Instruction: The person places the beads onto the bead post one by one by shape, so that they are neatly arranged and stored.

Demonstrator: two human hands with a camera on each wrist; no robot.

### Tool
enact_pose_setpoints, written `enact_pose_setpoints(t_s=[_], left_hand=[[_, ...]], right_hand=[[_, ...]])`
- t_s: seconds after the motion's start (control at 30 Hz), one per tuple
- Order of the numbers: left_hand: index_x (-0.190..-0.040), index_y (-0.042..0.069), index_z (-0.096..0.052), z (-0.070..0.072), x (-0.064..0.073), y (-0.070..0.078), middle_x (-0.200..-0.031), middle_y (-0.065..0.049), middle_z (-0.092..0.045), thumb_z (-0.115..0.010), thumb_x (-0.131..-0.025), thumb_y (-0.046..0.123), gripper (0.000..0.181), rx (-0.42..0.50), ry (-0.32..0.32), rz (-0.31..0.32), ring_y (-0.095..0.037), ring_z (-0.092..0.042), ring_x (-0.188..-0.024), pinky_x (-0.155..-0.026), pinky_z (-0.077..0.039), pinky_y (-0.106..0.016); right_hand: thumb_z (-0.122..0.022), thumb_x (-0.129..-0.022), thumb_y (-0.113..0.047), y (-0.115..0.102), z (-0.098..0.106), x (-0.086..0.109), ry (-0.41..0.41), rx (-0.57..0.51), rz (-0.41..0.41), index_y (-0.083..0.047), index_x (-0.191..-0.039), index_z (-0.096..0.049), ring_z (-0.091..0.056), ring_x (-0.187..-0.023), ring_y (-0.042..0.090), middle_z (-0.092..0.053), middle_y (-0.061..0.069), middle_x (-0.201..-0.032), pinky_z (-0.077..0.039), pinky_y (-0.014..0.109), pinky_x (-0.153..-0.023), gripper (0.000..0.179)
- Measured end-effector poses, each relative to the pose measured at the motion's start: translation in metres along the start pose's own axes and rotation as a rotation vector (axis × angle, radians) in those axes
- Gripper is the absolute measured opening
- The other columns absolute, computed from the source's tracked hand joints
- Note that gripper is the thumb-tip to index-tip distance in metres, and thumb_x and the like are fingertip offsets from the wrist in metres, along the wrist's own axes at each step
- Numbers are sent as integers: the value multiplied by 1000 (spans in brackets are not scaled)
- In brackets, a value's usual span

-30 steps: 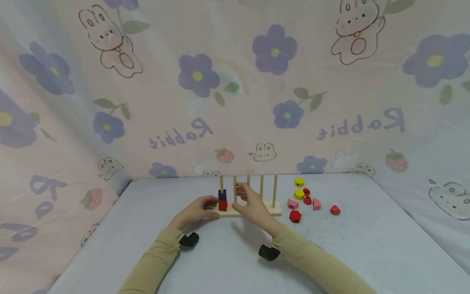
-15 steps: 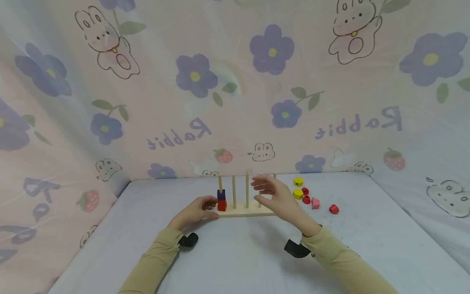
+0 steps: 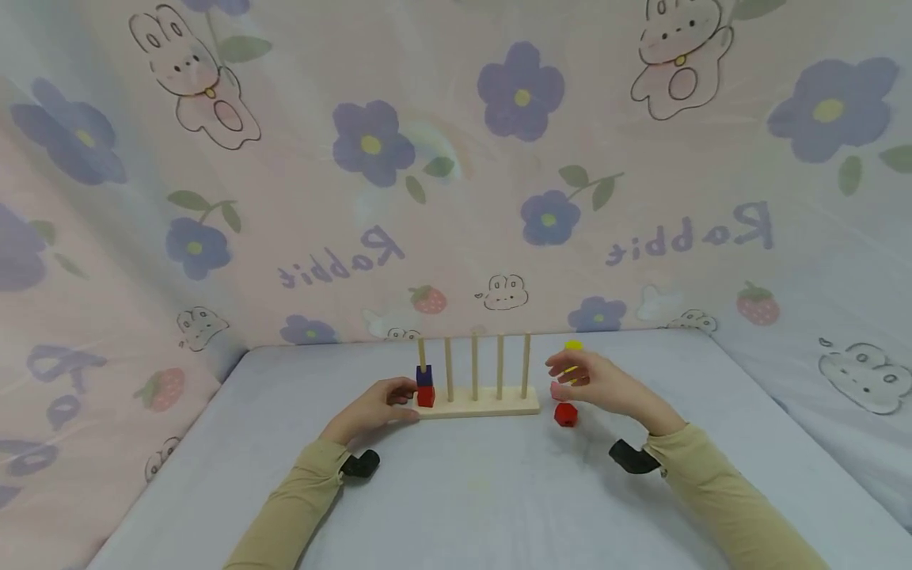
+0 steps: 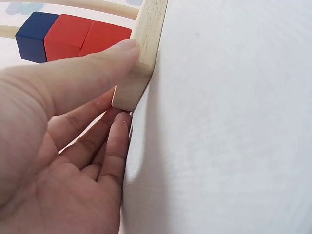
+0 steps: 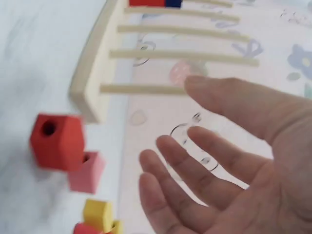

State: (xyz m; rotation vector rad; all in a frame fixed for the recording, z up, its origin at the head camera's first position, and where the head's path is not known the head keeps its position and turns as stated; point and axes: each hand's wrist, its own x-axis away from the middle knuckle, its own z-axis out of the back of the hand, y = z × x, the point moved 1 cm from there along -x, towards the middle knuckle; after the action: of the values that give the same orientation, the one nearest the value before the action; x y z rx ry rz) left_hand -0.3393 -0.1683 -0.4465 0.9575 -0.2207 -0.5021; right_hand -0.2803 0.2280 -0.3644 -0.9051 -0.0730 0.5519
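A pale wooden stand [image 3: 484,408] with several upright pegs rests on the table. Its leftmost peg carries red blocks [image 4: 66,38] with a dark blue block [image 4: 33,38] on top. At the stand's left end, my left hand [image 3: 370,408] holds the base, thumb on the front edge and fingers at the end. To the right of the stand hovers my right hand [image 3: 609,386], fingers spread apart with nothing between them. Close to it lie a faceted red bead [image 3: 566,415] and a pink bead [image 5: 87,174]. In the head view the hand covers other beads.
Beyond the pink bead are yellow beads [image 5: 97,214] and another red piece [image 5: 87,229]. A white cloth [image 3: 456,491] covers the table. Behind it hangs a curtain [image 3: 456,198] printed with flowers and rabbits.
My right hand has moved right, from the pegs to over the loose beads. The left hand keeps its hold on the stand's end. The head view has shifted slightly.
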Motion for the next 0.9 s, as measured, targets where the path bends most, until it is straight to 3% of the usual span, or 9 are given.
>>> enact_pose_setpoints(t_s=[0.17,0.4,0.9], left_hand=[[-126,1,-56,0,2,-2,-121,-10,-59,-78,-81,17,53,11,-10,9,-23,-56,-108,-98,-43,-40],[-128,2,-55,1,1,2,-124,-10,-58,-77,-81,18,54,18,-11,7,-26,-55,-112,-100,-41,-43],[-126,2,-56,4,0,2,-122,-9,-59,-78,-80,18,54,5,-12,15,-23,-56,-109,-99,-43,-41]], right_hand=[[-71,-87,-12,25,0,5,-54,55,-68,9,-124,-53,-61,-98,33,-60,22,-113,-52,39,-83,46],[-72,-86,-15,41,3,6,-68,73,-123,8,-124,-54,-62,-95,30,-63,18,-109,-53,38,-78,48],[-74,-83,-16,47,-1,2,-98,149,-186,-1,-108,-68,-57,-87,21,-66,4,-97,-49,35,-75,30]])
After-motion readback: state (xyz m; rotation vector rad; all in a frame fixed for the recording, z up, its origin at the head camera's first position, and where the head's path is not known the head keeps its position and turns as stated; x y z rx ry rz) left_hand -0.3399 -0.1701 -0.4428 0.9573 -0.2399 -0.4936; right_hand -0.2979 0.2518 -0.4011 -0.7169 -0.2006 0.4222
